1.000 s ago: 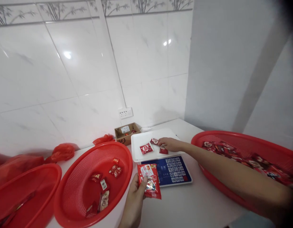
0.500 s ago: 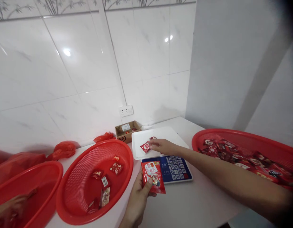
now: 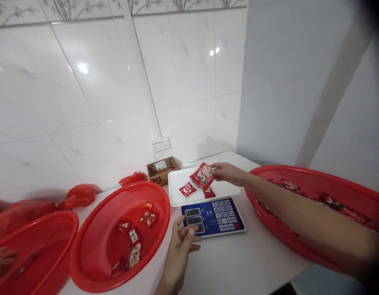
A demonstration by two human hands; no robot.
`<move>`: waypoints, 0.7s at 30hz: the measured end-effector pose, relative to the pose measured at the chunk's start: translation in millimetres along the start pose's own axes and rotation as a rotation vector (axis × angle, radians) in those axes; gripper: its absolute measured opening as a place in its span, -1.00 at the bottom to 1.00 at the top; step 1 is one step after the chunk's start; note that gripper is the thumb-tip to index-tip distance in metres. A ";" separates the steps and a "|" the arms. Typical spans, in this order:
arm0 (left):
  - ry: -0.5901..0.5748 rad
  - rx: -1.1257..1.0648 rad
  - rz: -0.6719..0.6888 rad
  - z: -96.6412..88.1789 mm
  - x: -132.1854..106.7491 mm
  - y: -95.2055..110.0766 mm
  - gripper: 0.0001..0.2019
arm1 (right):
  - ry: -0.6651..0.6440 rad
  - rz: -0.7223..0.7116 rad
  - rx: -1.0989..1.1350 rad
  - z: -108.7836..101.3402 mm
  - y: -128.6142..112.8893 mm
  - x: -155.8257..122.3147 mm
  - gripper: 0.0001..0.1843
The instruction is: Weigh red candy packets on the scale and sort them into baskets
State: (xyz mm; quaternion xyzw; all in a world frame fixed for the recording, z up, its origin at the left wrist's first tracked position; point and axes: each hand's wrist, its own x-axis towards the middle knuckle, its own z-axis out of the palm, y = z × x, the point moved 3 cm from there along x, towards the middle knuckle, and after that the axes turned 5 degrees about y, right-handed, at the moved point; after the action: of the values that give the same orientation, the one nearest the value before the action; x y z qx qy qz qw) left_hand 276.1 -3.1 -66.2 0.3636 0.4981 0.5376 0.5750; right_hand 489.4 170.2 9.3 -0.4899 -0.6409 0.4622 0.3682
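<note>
Right hand (image 3: 228,173) has a red packet (image 3: 202,176) pinched by its edge over the white scale tray (image 3: 224,191), where small red packets (image 3: 187,189) lie, and my left hand (image 3: 178,250)'s just chilling, fingers loosely apart, beside the blue panel (image 3: 209,220).

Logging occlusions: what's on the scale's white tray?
One small packet shows fully; a second small packet is partly covered by the larger packet in the right hand. Anything fully behind that can't be seen.
</note>
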 end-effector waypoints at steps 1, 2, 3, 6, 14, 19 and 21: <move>-0.006 0.010 0.000 -0.3 -0.5 -0.3 -0.41 | 0.042 -0.010 -0.081 -9.2 3.9 4.6 -0.56; -0.012 0.018 -0.001 -0.3 -0.9 -0.9 -0.42 | 0.079 -0.020 -0.190 -16.5 8.4 8.1 -0.53; -0.019 0.024 -0.004 -0.1 -1.2 -1.9 -0.42 | 0.113 -0.027 -0.308 -21.5 13.3 10.4 -0.49; -0.033 0.033 -0.013 0.8 -1.6 -5.0 -0.42 | 0.158 -0.062 -0.530 -19.8 26.6 11.6 -0.35; -0.071 0.069 -0.010 4.3 -4.9 -3.7 -0.44 | -0.064 -0.193 -0.786 50.1 28.1 -3.7 -0.30; -0.081 0.077 -0.007 3.8 -3.2 -8.1 -0.42 | -0.225 -0.360 -0.950 83.1 15.3 -10.3 -0.34; -0.064 0.067 -0.005 0.7 0.0 -11.6 -0.37 | -0.266 -0.371 -0.962 87.1 13.5 -10.5 -0.34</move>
State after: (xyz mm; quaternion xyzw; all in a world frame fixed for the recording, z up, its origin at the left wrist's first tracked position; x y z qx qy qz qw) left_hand 279.8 -4.8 -77.2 0.3982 0.4983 0.5074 0.5795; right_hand 415.3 141.1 -30.0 -0.4190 -0.8975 0.1010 0.0932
